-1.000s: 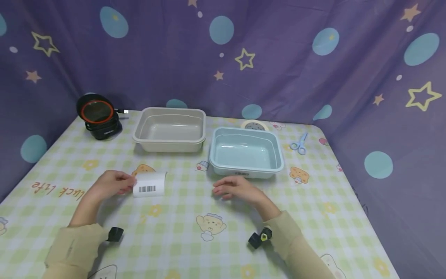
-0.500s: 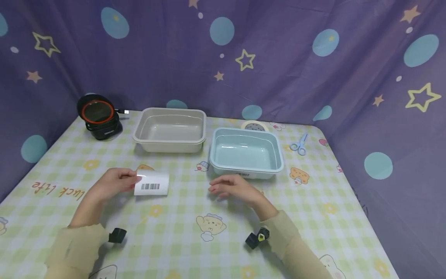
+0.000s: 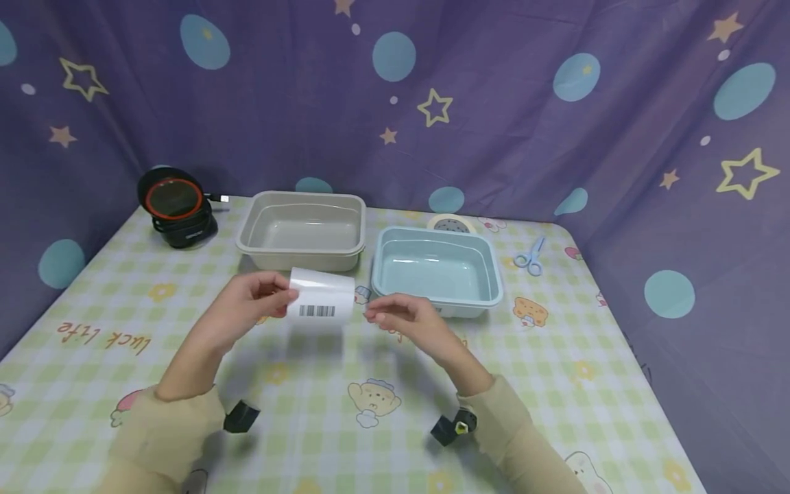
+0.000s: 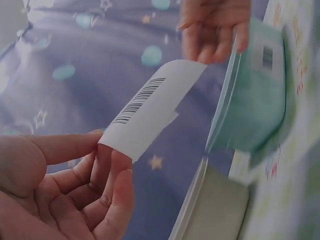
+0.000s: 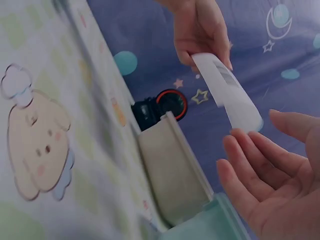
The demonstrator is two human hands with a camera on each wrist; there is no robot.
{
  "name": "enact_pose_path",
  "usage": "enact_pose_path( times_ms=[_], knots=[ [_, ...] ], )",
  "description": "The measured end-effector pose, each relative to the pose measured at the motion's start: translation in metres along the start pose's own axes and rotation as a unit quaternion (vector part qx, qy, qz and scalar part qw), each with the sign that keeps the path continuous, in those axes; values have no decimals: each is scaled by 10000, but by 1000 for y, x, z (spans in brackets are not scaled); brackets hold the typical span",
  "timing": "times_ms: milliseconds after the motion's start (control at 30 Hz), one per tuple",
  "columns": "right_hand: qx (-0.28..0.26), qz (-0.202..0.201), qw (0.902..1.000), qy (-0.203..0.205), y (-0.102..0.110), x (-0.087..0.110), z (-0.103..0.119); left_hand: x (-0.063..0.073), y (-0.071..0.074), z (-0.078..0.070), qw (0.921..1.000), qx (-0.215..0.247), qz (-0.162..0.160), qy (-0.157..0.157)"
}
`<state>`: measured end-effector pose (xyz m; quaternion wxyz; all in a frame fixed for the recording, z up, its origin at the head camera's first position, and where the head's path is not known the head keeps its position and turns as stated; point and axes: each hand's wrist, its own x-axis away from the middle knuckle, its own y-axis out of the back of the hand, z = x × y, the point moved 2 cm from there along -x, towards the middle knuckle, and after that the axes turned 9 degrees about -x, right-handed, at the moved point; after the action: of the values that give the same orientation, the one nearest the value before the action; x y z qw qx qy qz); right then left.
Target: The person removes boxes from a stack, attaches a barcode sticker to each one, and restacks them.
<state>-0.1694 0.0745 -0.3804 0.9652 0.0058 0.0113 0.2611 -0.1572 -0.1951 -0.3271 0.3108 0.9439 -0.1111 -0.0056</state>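
A curved white barcode label (image 3: 321, 293) is held up over the table in the head view, in front of the two basins. My left hand (image 3: 247, 305) pinches its left edge between thumb and fingers. In the left wrist view the label (image 4: 145, 105) bows away from the thumb, its printed barcode facing up. My right hand (image 3: 420, 322) is close to the label's free edge, fingers loosely bent and thumb apart. From the right wrist, that hand's fingertips (image 5: 240, 135) are right at the lower end of the label (image 5: 232, 95).
A grey basin (image 3: 301, 259) and a light blue basin (image 3: 435, 274) stand behind the hands. A black device with an orange ring (image 3: 179, 206) sits at the back left. Blue scissors (image 3: 531, 257) lie at the right, and a pale round item (image 3: 450, 221) shows behind the blue basin.
My left hand has lifted the label off to the right and further up, toward the right hand. The right hand has shifted slightly left and up. The basins stay put.
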Motion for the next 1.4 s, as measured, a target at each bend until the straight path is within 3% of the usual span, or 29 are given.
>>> enact_pose_path(
  times_ms=[233,467,667,1000,1300,1400],
  knots=[
    [-42,-837,9963,174,1,6,15,-11,-23,-27,9985,384,14,-382],
    [-221,-1656,9849,456,10,9,26,-18,-38,-41,9949,841,-49,-546],
    [-601,-2210,9716,594,19,11,32,-21,-44,-44,9913,980,341,-810],
    [-1148,-2460,9609,556,28,13,37,-21,-50,-51,9859,1049,702,-1098],
    [-1194,-2670,9557,332,32,13,36,-23,-55,-54,9852,973,711,-1215],
    [-833,-2777,9564,356,31,12,33,-25,-59,-56,9856,961,643,-1235]
  ],
)
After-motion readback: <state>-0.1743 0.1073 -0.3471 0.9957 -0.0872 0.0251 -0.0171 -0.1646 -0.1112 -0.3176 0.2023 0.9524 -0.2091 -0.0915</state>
